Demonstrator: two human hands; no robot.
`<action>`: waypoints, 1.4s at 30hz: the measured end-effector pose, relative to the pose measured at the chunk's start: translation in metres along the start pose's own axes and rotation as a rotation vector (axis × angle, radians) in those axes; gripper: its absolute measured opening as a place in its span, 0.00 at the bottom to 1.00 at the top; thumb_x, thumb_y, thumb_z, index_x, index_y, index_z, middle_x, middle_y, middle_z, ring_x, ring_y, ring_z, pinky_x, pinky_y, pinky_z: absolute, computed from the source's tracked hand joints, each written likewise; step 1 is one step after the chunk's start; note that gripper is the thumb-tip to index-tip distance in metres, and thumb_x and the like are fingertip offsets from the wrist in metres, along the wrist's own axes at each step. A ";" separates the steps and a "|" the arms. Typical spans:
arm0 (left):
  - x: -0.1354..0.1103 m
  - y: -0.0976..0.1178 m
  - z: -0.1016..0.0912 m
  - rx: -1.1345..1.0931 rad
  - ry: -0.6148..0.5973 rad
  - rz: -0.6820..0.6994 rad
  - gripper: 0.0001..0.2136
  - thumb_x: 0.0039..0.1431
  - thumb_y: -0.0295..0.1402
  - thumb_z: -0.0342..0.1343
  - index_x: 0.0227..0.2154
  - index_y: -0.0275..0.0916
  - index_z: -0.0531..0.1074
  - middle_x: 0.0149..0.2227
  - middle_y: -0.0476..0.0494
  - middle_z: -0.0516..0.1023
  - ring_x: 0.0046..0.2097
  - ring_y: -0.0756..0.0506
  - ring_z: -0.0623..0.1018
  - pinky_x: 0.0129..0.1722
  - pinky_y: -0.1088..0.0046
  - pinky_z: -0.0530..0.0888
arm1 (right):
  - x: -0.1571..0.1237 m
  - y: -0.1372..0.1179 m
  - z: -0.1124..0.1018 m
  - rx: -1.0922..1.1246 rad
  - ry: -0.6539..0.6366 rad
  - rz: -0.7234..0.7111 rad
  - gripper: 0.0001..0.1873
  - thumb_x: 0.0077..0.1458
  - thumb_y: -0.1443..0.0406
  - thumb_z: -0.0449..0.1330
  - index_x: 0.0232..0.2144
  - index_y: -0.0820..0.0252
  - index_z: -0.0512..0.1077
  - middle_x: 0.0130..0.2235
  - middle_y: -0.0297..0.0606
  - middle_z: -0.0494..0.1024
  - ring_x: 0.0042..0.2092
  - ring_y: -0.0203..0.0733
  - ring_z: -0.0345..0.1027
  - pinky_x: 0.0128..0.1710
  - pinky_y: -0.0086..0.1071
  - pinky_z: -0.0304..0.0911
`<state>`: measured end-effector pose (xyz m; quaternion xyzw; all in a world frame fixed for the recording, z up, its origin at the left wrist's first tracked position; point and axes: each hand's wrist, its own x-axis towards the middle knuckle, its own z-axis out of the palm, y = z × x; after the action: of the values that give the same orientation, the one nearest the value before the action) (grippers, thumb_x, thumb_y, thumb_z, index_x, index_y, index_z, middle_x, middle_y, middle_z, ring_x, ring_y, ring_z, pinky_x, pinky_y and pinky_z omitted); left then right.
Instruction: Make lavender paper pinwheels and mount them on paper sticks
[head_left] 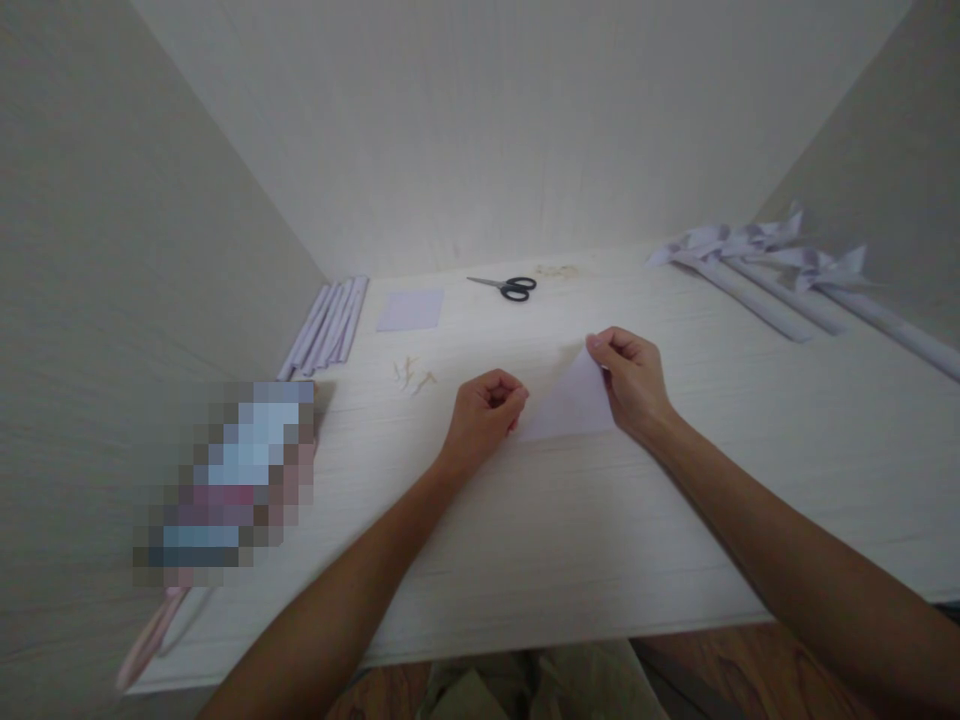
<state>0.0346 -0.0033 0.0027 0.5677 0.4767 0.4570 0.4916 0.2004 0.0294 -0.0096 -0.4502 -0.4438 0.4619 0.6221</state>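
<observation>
A thin pale lilac sheet of paper (574, 405) spans the space between my hands, just over the table, showing a triangular outline. My right hand (634, 380) pinches its upper corner between thumb and fingers. At the lower left corner of the sheet, my left hand (487, 415) has its fingers curled closed on the paper; part of that corner is hidden by them. Beyond my hands lie scissors (510, 288) with black handles and a flat square of lilac paper (410, 310).
Rolled paper tubes (326, 325) are stacked at the back left. Small pale strips (412, 375) lie near my left hand. Pinwheel-like paper pieces on tubes (780, 290) rest at the right. A blurred-out object (240, 480) sits on the left, beside the wall (112, 300).
</observation>
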 end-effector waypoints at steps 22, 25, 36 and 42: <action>0.002 -0.004 0.002 -0.121 -0.156 -0.007 0.07 0.51 0.33 0.50 0.23 0.36 0.61 0.15 0.58 0.62 0.13 0.59 0.60 0.10 0.84 0.55 | -0.002 0.001 0.002 0.044 -0.067 0.003 0.11 0.43 0.64 0.60 0.15 0.59 0.63 0.14 0.26 0.57 0.17 0.28 0.46 0.17 0.26 0.40; 0.002 -0.004 0.002 -0.135 -0.172 -0.003 0.07 0.51 0.33 0.50 0.23 0.36 0.61 0.16 0.57 0.62 0.13 0.59 0.60 0.11 0.84 0.56 | -0.002 0.001 0.002 0.035 -0.076 0.008 0.11 0.43 0.64 0.60 0.15 0.59 0.63 0.14 0.26 0.57 0.17 0.28 0.46 0.16 0.26 0.39; 0.003 -0.007 0.002 -0.127 -0.186 -0.024 0.05 0.51 0.32 0.49 0.25 0.36 0.62 0.17 0.56 0.62 0.13 0.59 0.58 0.11 0.83 0.53 | -0.002 0.002 0.002 -0.025 -0.100 -0.017 0.12 0.44 0.63 0.59 0.16 0.59 0.63 0.14 0.26 0.57 0.17 0.28 0.46 0.16 0.27 0.40; 0.004 -0.008 0.005 0.010 -0.112 0.039 0.05 0.51 0.33 0.48 0.25 0.37 0.62 0.20 0.55 0.61 0.20 0.57 0.60 0.18 0.81 0.57 | -0.008 -0.003 0.007 -0.141 -0.111 -0.060 0.12 0.46 0.62 0.57 0.17 0.60 0.62 0.15 0.25 0.55 0.17 0.27 0.45 0.16 0.26 0.39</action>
<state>0.0397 0.0009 -0.0059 0.6038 0.4396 0.4317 0.5057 0.1929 0.0221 -0.0065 -0.4531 -0.5223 0.4349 0.5768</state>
